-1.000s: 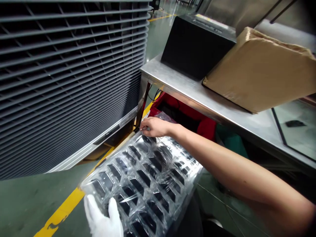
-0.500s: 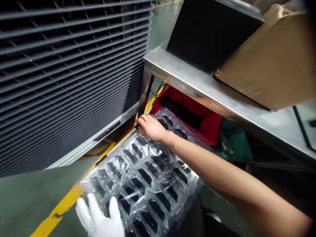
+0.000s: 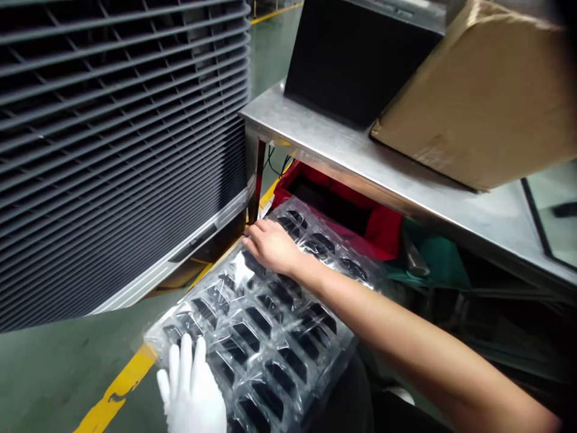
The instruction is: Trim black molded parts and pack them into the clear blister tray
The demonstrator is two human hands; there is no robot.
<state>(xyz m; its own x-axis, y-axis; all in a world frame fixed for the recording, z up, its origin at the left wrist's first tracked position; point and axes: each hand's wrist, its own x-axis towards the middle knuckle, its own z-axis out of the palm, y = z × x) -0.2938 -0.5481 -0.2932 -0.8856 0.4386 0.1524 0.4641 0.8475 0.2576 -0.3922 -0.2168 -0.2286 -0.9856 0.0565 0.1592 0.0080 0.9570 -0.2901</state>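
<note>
A clear plastic tray (image 3: 265,331), with several dark, shiny angular parts in its pockets, slants across the lower middle. It looks wrapped in or covered by crinkled clear film. My left hand (image 3: 195,391), in a white glove, lies at its near left side with fingers stretched out and slightly spread. Bare, my right hand (image 3: 271,245) reaches across the tray to its far left edge. Its fingers curl over that edge, and the fingertips are partly hidden. Beneath the tray's near right side is a dark surface that I cannot make out.
A large grey louvred grille (image 3: 121,156) stands at the left. Behind the tray, a metal table (image 3: 315,132) carries a black box (image 3: 356,60) and a cardboard box (image 3: 478,102). Under it are a red bin (image 3: 383,231) and green cloth-like material (image 3: 444,261). A yellow line (image 3: 115,391) marks the floor.
My left hand has straightened its fingers and moved slightly right and farther onto the tray. My right hand stays at the far left edge, shifted slightly nearer. The camera view has shifted a little.
</note>
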